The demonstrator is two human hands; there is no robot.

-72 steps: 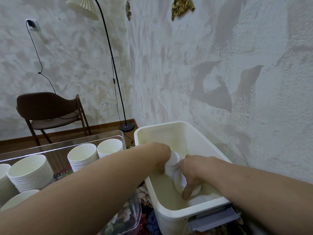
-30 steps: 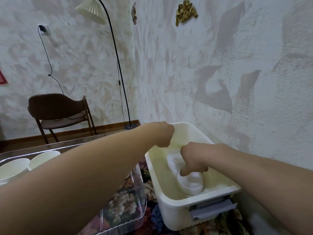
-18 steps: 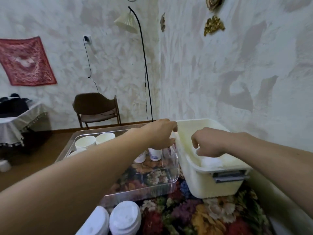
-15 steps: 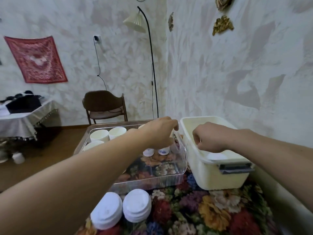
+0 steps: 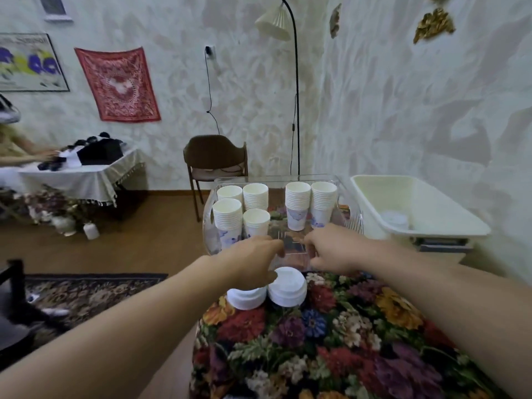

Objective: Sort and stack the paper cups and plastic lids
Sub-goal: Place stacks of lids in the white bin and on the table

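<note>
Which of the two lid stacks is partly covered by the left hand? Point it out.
The left lid stack: the left hand reaches over its top, hiding part of it. The right lid stack beside it shows its whole top.

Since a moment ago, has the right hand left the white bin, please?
Yes. The right hand has moved leftward out of the white bin and now sits at the clear tray's near edge.
</note>
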